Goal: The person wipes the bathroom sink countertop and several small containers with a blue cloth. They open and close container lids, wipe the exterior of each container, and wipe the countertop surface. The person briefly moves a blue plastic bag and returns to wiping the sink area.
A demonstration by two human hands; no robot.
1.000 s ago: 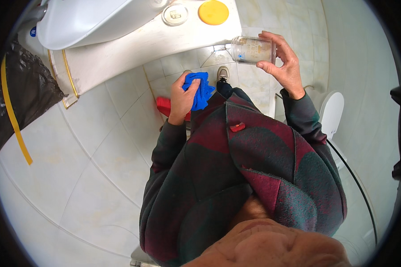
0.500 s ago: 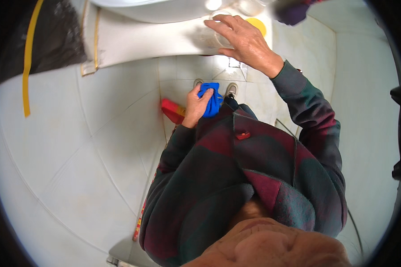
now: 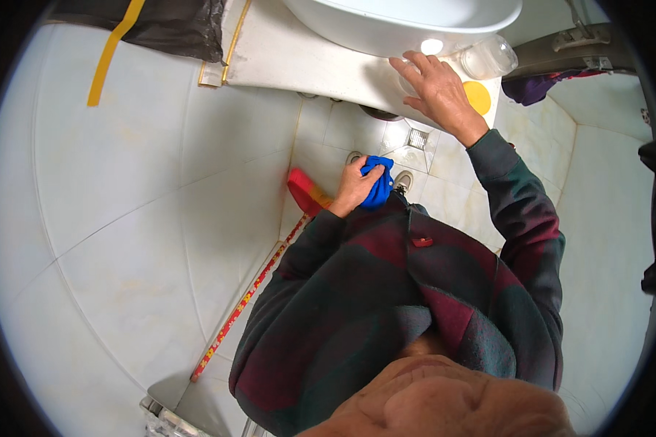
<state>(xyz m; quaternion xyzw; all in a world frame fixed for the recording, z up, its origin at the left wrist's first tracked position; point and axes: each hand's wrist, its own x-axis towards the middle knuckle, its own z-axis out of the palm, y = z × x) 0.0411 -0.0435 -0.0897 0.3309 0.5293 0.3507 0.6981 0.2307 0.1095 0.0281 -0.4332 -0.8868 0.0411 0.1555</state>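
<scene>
My left hand (image 3: 353, 186) is closed around a crumpled blue cloth (image 3: 379, 183), held low in front of my coat. Farther forward, over the white counter (image 3: 299, 62), the fingers and thumb of my right hand (image 3: 439, 89) curve around a clear jar (image 3: 404, 81). Much of that jar blends into the counter and is hard to make out. Beside my right wrist lies a round yellow lid (image 3: 478, 97). Behind it, a second clear jar (image 3: 488, 57) rests near the counter's right end.
A large white basin (image 3: 386, 36) stands on the counter. Black plastic sheeting (image 3: 168, 33) with a yellow strip (image 3: 113, 54) hangs at the far left. A red broom (image 3: 302, 191) with a patterned handle (image 3: 240, 302) leans by the left wall. A floor drain (image 3: 418, 138) lies beyond my shoes.
The view has shifted, so the counter sits lower and farther right, showing more of the basin, second jar and broom handle. Both hands keep nearly the same pose, the cloth still in my left.
</scene>
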